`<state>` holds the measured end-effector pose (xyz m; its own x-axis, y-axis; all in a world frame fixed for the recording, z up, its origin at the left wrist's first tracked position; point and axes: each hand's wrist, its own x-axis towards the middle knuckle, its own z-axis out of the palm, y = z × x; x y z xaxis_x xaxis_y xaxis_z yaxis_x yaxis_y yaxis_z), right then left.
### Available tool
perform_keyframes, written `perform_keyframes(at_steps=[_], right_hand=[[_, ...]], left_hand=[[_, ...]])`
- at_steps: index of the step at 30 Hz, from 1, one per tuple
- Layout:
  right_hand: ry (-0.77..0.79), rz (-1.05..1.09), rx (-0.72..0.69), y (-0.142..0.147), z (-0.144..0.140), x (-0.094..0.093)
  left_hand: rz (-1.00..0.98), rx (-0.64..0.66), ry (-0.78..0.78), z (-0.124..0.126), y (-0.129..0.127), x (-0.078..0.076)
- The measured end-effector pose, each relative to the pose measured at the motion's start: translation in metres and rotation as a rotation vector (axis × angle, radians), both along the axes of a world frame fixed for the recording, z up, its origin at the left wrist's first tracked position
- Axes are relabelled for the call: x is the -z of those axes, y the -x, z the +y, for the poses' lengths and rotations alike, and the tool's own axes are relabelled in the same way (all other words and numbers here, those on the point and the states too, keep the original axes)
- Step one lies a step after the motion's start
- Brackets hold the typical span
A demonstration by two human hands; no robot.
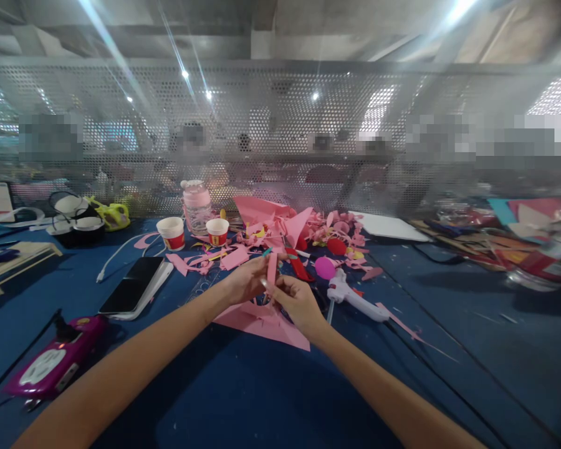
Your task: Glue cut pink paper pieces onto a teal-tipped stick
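Observation:
Between my two hands a narrow pink paper strip (272, 268) stands upright. My left hand (249, 282) is closed on it from the left, its fingertips partly hidden behind the strip. From the right, my right hand (300, 304) pinches its lower part with thumb and fingers. Under both hands lies a larger pink paper sheet (262, 327) with cut edges, partly covered. A pile of pink paper scraps (280, 227) spreads just beyond my fingers, mixed with red and yellow bits. Right of my right hand rests a white glue gun (358, 299), near a magenta disc (325, 268).
To the left are a black phone (133, 284), a purple power strip (58, 358) and paper cups (171, 232). A pink-lidded bottle (197, 206) stands by the perforated metal screen (280, 106). Cables cross the blue tabletop (224, 399). A plastic bottle (546, 262) is far right.

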<state>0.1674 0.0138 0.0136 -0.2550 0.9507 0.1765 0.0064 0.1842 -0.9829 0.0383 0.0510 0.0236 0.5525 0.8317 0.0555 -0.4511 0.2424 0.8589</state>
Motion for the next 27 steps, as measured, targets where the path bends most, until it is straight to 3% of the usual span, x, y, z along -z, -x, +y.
perform_keyframes(at_steps=[9,27], right_hand=[[-0.050,-0.080,0.026,-0.0058,0.0038,0.0043],[-0.174,-0.228,0.072,-0.0079,0.0050,0.0064]], left_hand=[[0.280,-0.197,-0.191,0.0089,0.0037,0.0005],[0.249,-0.287,-0.184,0.0056,-0.0002,-0.0030]])
